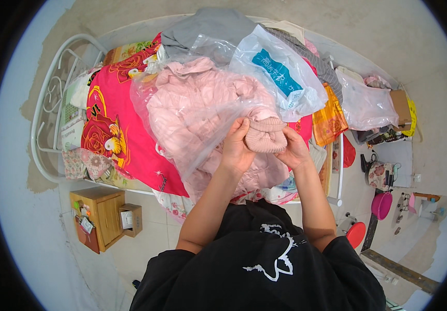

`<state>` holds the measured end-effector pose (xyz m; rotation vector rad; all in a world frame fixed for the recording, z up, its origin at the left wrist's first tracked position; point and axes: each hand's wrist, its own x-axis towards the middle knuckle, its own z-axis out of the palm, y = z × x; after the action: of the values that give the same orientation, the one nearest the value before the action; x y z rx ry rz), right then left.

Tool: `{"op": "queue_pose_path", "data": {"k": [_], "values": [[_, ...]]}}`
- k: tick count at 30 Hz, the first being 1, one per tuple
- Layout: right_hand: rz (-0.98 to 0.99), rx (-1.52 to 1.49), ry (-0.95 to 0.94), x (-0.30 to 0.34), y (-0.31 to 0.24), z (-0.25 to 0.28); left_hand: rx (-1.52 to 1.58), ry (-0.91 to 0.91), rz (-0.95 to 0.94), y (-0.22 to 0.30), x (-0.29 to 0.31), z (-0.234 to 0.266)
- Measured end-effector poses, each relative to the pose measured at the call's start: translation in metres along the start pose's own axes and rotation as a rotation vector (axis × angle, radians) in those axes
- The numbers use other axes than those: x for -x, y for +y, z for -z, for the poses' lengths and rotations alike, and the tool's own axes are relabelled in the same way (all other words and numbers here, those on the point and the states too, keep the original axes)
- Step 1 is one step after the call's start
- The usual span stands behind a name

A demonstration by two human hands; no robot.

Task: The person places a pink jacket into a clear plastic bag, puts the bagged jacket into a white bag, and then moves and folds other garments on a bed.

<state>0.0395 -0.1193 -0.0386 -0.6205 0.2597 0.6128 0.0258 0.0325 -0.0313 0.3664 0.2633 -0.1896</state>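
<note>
A pale pink puffer jacket [182, 106] lies spread on the bed with see-through plastic [210, 140] over part of it. One sleeve ends in a ribbed knit cuff [266, 136], which is lifted toward me and folded over. My left hand [238, 147] grips the cuff's left side, thumb on top. On the opposite side my right hand [294, 150] pinches the cuff's edge, its fingers partly behind the knit. Just beyond the cuff lies a white plastic bag [309, 85] with a blue printed patch.
Under the jacket is a red patterned blanket [135, 140]. A white metal bed frame [36, 129] curves up at the left. Near the bed are a wooden cabinet [96, 207] and a small cardboard box [131, 220]. Toward the right are a red stool [356, 235] and a magenta basin [382, 206].
</note>
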Motion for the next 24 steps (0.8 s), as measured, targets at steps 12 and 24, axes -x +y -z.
{"op": "queue_pose_path", "data": {"k": [12, 24], "values": [[-0.127, -0.167, -0.015, 0.005, -0.011, -0.034, 0.013, -0.077, -0.006, 0.025, 0.000, 0.002], [-0.030, -0.166, -0.010, 0.004, -0.019, -0.050, 0.008, -0.169, 0.074, 0.027, 0.011, -0.002]]}}
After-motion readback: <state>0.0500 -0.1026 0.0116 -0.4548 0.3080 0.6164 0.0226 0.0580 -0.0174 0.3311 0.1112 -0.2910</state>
